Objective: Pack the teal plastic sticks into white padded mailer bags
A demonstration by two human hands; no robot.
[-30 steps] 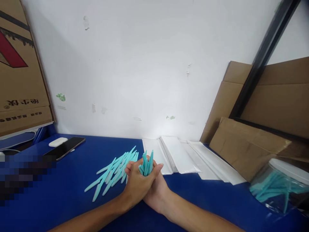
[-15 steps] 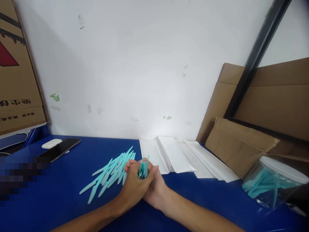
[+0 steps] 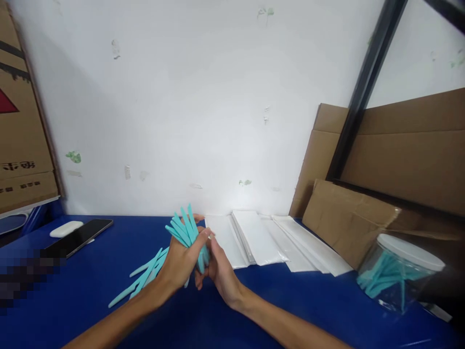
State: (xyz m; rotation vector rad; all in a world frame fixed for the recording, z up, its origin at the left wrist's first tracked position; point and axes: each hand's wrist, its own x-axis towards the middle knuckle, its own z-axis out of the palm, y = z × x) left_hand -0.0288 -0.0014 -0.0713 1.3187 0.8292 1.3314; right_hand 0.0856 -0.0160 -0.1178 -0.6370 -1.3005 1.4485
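My left hand (image 3: 178,264) is closed round a bundle of slim teal plastic sticks shaped like eyebrow razors (image 3: 185,228), their upper ends fanned out above its thumb. Against the bundle's lower end I see my right hand (image 3: 223,274), its thumb and curled fingers around that end and close to the left thumb. Some of its fingers are hidden behind the razors. On the blue table, more loose eyebrow razors (image 3: 147,269) lie in a pile, partly covered by my left hand and forearm.
White flat sleeves (image 3: 256,237) lie overlapping near the wall. To the right stands a clear jar (image 3: 394,276) with a white lid and teal razors inside, beside cardboard (image 3: 348,220). A black phone (image 3: 82,236) and a white case (image 3: 66,229) rest at the left.
Both hands have risen slightly and turned. The bundle, mostly hidden inside the hands before, now shows with its ends fanned to the upper left. The camera view has shifted slightly.
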